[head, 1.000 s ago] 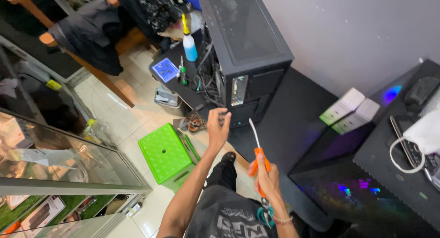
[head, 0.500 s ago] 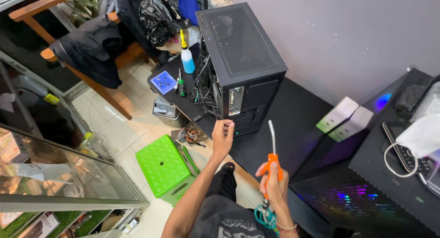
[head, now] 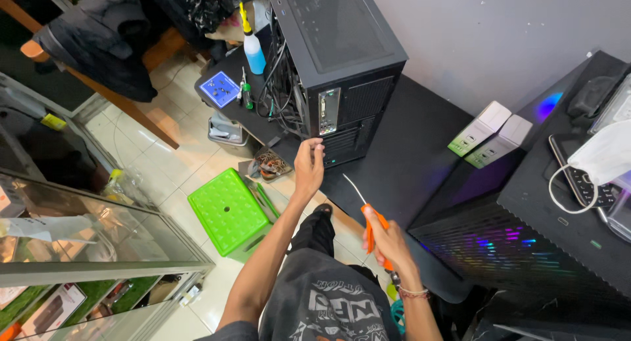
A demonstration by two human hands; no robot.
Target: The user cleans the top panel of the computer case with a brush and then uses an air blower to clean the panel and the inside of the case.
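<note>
While right hand (head: 388, 239) grips screwdriver (head: 368, 219), left hand (head: 309, 167) at computer case (head: 342, 71)

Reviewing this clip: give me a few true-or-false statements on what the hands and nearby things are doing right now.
1. The right hand holds an orange-handled screwdriver. True.
2. The left hand grips the spray bottle. False: it reaches toward the black computer case; the bottle stands apart.
3. A green stool stands on the floor. True.
4. The case lies flat. False: it stands upright on the black table.
</note>
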